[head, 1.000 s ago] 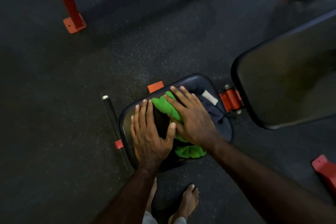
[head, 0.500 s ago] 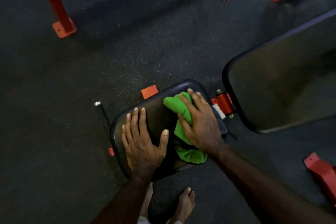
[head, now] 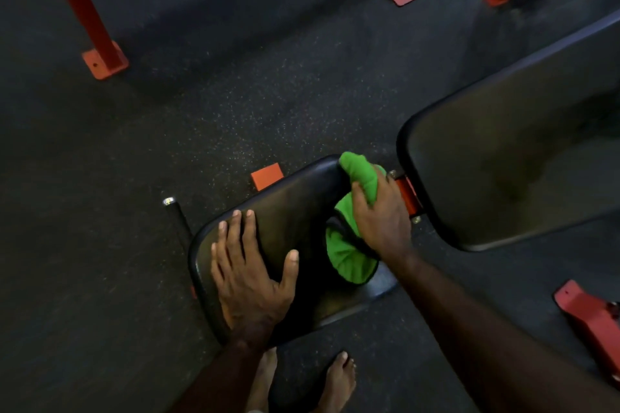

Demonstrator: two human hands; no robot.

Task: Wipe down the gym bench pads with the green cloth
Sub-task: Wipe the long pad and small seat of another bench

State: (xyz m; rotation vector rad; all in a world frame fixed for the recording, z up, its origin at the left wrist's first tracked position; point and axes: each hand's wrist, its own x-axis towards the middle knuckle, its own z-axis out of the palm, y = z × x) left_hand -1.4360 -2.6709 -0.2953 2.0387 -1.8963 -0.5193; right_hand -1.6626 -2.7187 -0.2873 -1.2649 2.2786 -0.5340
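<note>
Seat-pad wiping in progress — the right hand (head: 379, 211), fingers curled around the bunched green cloth (head: 349, 245), presses it on the black padded seat (head: 295, 211) beside the flat-pressed left hand (head: 248, 271) — next, the backrest pad (head: 520, 157) just beyond the grip.

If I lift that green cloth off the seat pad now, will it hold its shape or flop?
Probably flop: the green cloth is bunched and folded under the right hand, so it looks soft. It likely weighs little. On the smooth-looking seat pad it should slide easily.
</note>
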